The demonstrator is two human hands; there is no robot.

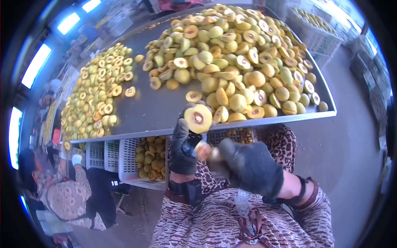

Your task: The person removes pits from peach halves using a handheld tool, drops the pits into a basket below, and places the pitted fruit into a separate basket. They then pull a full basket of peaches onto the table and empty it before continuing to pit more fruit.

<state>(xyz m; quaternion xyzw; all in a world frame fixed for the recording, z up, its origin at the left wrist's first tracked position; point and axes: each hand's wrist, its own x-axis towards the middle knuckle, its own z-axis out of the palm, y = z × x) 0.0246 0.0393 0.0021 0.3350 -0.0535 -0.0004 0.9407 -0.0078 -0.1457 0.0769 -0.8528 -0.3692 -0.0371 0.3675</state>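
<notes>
halved fruit [198, 118], clamped cut-face-up in left hand [182, 149] at the tray [157, 108] near edge to bare its pit hollow; right hand [250, 167] fingers curled, grip unclear.

Halved fruit [198, 118] in left fingers [180, 129]

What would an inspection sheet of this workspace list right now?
Surface: grey metal table, bare strip down the middle.
Job's things: halved fruit, cut face toward the camera, brown centre showing.
Clutter: large fruit heap on the right, smaller spread on the left.
Hands: left hand, dark glove, grips the halved fruit; right hand, gloved, curled shut, contents blurred.
Cables: nothing seen.
Surroundings: white crates of fruit under the table; another person at lower left.
</notes>
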